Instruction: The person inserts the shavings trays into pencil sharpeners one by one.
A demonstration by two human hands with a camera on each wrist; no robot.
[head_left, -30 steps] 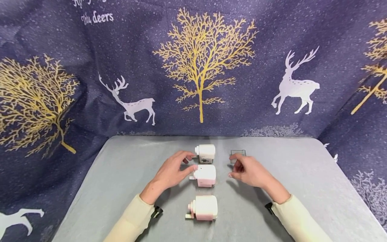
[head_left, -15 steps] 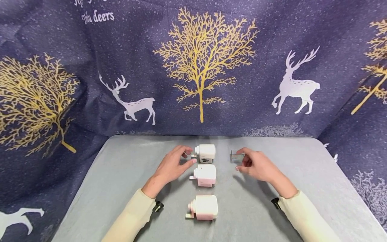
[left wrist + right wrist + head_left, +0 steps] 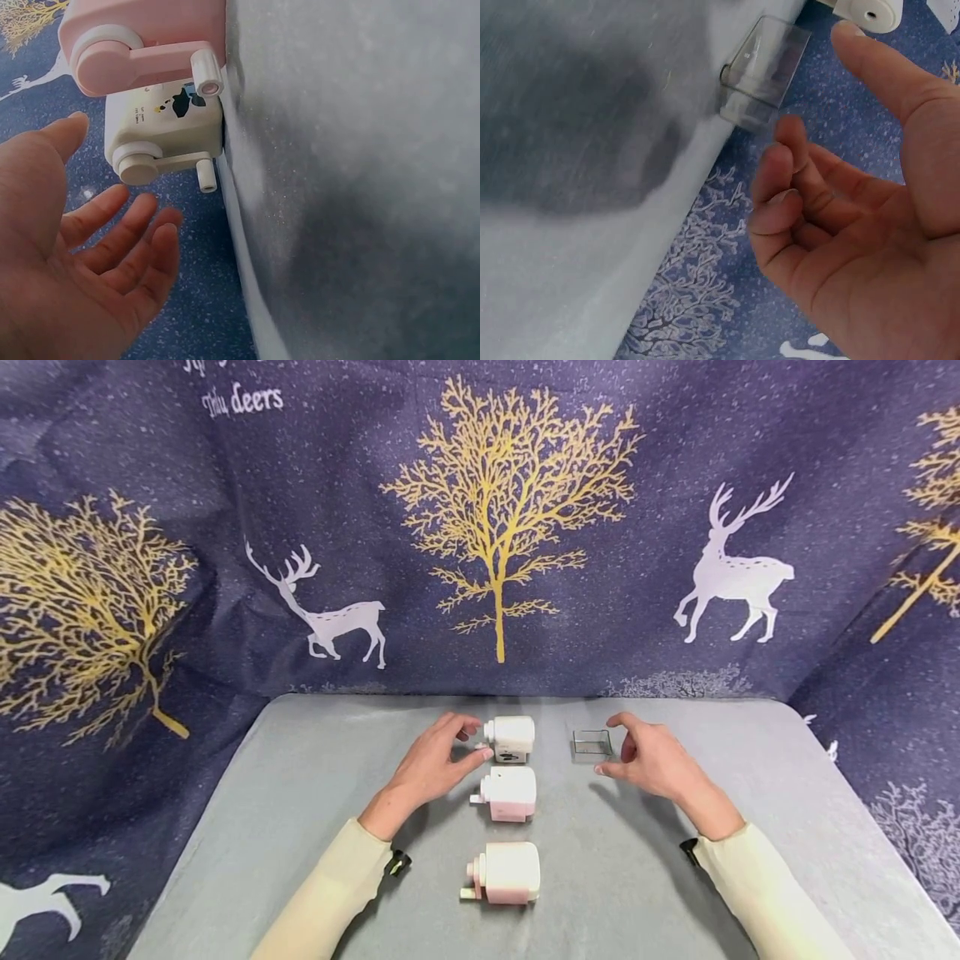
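Three crank pencil sharpeners stand in a column on the grey table. The far cream sharpener [image 3: 514,739] bears a dark printed picture; its crank handle [image 3: 205,175] hangs on the left side. The middle one, a pink sharpener [image 3: 513,795], stands just in front of it. Spread around the crank side of the far sharpener, my left hand [image 3: 431,762] has relaxed fingers and nothing in its grasp. To the right lies a clear shavings drawer [image 3: 759,79], open at the top. My right hand [image 3: 651,760] is just right of this drawer, thumb and fingers apart, holding nothing.
Nearest to me is a cream-and-pink sharpener [image 3: 512,872], its crank also pointing left. A dark blue cloth [image 3: 570,652] with deer and trees hangs behind the grey table [image 3: 300,793].
My right hand has drawn back to the right, uncovering the clear drawer. My left hand has shifted slightly away toward the far sharpener. The sharpeners have stayed put.
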